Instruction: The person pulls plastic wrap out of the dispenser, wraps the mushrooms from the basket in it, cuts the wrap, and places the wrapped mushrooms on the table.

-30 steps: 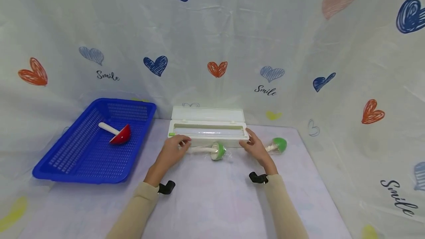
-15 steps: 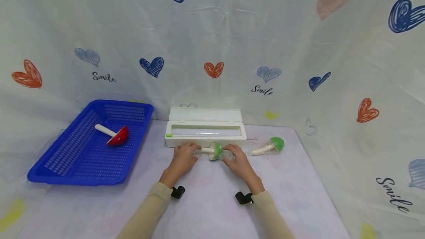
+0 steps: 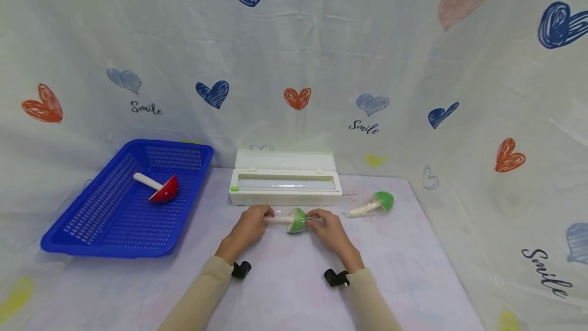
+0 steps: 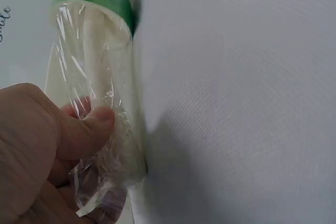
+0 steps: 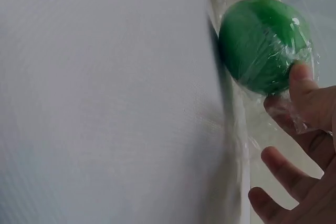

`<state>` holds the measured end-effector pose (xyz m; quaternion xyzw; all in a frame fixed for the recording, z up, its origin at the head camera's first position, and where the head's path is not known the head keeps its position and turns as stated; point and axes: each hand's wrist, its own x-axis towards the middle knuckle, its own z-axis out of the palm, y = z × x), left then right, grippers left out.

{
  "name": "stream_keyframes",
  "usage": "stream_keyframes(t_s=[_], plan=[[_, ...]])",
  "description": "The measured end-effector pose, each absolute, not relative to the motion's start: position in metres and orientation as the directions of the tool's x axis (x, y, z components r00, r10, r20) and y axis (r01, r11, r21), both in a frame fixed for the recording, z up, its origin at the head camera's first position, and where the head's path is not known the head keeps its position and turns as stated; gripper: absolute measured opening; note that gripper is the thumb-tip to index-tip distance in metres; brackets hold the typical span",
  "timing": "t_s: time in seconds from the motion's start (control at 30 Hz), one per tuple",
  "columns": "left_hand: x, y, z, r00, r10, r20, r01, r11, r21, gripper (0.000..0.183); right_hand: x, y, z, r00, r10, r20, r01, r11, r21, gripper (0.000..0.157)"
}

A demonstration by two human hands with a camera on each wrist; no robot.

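Observation:
A toy mushroom [image 3: 297,221] with a green cap and white stem lies sideways in clear plastic wrap, in front of the white wrap dispenser [image 3: 285,198]. My left hand [image 3: 246,228] pinches the wrap and stem end between thumb and fingers; the left wrist view shows loose film [image 4: 100,198] bunched below the thumb. At the cap end, my right hand [image 3: 333,232] pinches the film against the green cap [image 5: 262,45] with thumb and index finger, its other fingers spread apart. The dispenser's lid stands up, and a roll of film [image 3: 286,184] shows inside.
A second wrapped green-capped mushroom [image 3: 372,204] lies to the right. On the left, a blue basket [image 3: 124,229] holds a red-capped mushroom [image 3: 165,189]. A heart-printed sheet [image 3: 321,55] hangs behind the white-covered table [image 3: 294,290].
Both hands have moved from the dispenser's front to the ends of the green mushroom. They now grip its wrap, and the mushroom has shifted slightly toward me and turned.

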<state>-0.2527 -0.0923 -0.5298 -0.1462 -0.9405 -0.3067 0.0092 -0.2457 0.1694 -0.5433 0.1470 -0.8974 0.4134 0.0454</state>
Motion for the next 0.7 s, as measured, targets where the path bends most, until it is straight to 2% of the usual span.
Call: stream_keyframes(t_s=[0.3,0.43,0.57,0.7], plan=[[-0.239,-0.105,-0.536,-0.959,0.284,-0.024,0.191,0.703,0.685,0.015,-0.240,0.172,-0.542,-0.959,-0.270,0.089,-0.227,0.541,-0.810,0.010],[-0.234,-0.111,-0.538,-0.954,0.298,-0.019,0.197,0.677,0.709,0.014,-0.238,0.171,-0.542,-0.965,-0.262,0.018,-0.131,0.420,-0.898,0.012],[-0.230,-0.115,-0.540,-0.949,0.316,-0.006,0.214,0.655,0.725,0.038,-0.238,0.170,-0.548,-0.980,-0.198,-0.004,-0.048,0.255,-0.966,0.015],[-0.229,-0.116,-0.543,-0.951,0.309,-0.006,0.197,0.622,0.757,0.060,-0.240,0.169,-0.554,-0.991,-0.114,0.065,-0.091,0.236,-0.967,0.010]])
